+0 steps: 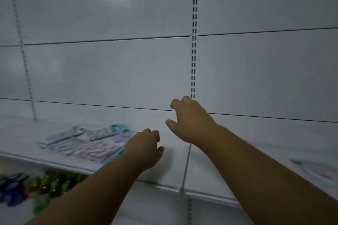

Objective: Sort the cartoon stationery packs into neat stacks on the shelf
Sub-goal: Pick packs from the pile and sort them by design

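Several flat stationery packs (86, 142), in lilac, grey and light blue, lie spread and overlapping on the white shelf (164, 175), left of centre. My left hand (144, 150) hovers at the right edge of that spread with curled fingers, holding nothing. My right hand (190, 120) is raised over the bare shelf further right, fingers bent and apart, with nothing in it. One more pale lilac pack (318, 171) lies at the far right of the shelf. The picture is blurred.
A white back panel (128, 69) with slotted uprights rises behind the shelf. A thin divider (185, 168) splits the shelf under my right forearm. On the lower shelf at the bottom left sit green (53, 182) and blue (11, 190) goods.
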